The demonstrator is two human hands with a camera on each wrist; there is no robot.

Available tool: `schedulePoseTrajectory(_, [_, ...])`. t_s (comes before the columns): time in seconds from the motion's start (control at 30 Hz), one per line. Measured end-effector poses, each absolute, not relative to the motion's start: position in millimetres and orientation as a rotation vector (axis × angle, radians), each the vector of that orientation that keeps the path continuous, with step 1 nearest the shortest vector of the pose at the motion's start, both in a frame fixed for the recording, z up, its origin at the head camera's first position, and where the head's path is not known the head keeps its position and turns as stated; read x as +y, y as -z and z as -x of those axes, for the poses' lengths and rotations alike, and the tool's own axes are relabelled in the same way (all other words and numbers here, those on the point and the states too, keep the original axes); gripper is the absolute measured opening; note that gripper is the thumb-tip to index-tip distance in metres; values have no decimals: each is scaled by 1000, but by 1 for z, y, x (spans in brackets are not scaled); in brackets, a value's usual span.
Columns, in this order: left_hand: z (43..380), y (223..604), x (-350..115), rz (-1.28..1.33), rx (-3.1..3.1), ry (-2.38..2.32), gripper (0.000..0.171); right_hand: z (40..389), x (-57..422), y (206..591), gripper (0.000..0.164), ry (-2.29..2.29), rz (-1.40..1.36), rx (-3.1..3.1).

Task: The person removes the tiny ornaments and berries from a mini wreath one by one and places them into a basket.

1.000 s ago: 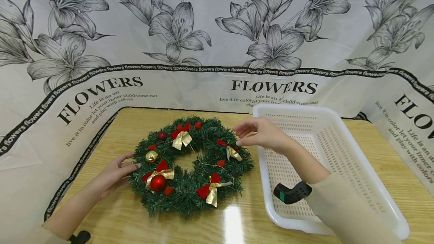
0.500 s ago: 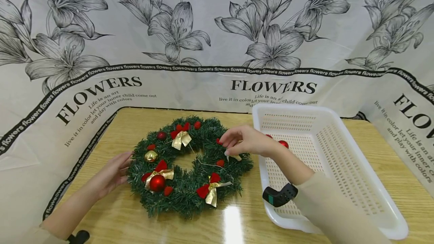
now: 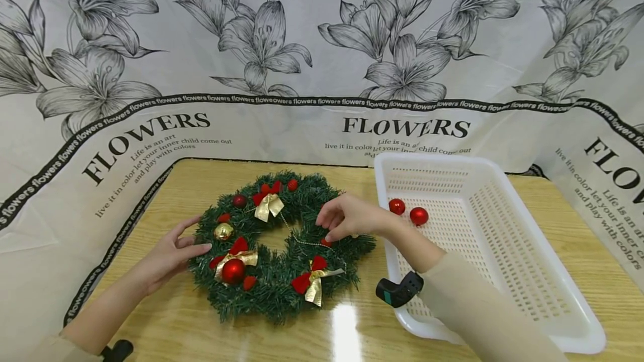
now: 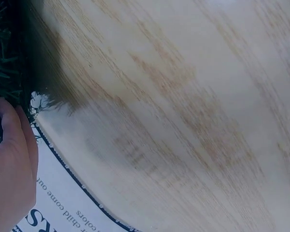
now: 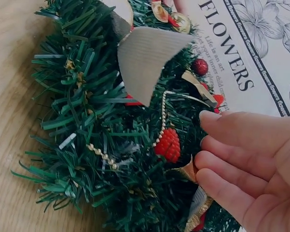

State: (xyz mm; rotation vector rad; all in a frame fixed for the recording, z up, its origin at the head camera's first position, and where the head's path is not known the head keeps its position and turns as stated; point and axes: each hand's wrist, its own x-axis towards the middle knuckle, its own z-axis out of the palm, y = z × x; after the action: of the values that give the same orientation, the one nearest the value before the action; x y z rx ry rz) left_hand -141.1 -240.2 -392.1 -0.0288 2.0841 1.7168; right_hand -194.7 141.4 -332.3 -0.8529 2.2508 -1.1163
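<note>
A green Christmas wreath (image 3: 282, 303) lies flat on the wooden table, dressed with red-and-gold bows, berries, baubles and a bead string (image 3: 312, 244). At its left edge is my left hand (image 3: 168, 256), thumb spread and fingertips touching the greenery. Over the wreath's right side hovers my right hand (image 3: 354, 218), fingers loosely bent and nothing between them. In the right wrist view its fingertips reach the golden ribbon (image 5: 188, 169) of a bow, close by a red berry (image 5: 168, 145). The right hand mostly covers that bow in the head view.
To the right of the wreath stands a white plastic basket (image 3: 503, 228) with perforated walls. Two red baubles, a left one (image 3: 397, 206) and a right one (image 3: 418, 216), lie inside it. A floral cloth (image 3: 292, 133) hangs behind and beside the table (image 3: 201, 175).
My right hand has moved left and slightly down, from the basket's near rim to over the wreath, uncovering the two red baubles. My left hand has shifted only a little at the wreath's edge.
</note>
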Motion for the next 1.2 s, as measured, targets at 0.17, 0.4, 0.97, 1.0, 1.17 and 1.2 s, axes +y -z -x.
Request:
schedulePoseTrajectory(0.17, [141, 392, -240, 33, 2094, -1711, 88, 195, 137, 333, 24, 1018, 887, 2307])
schedulePoseTrajectory(0.4, [141, 390, -240, 32, 2118, -1704, 88, 193, 136, 331, 22, 970, 903, 2329])
schedulePoseTrajectory(0.97, [144, 386, -242, -30, 2230, -1679, 86, 188, 133, 330, 27, 812, 984, 2384])
schedulePoseTrajectory(1.0, [144, 386, -243, -39, 2231, -1678, 86, 188, 133, 330, 27, 805, 988, 2387])
schedulePoseTrajectory(1.17, [144, 385, -245, -66, 2213, -1682, 85, 188, 133, 332, 26, 797, 984, 2395])
schedulePoseTrajectory(1.2, [144, 384, -245, -68, 2209, -1683, 85, 188, 133, 332, 26, 791, 985, 2398])
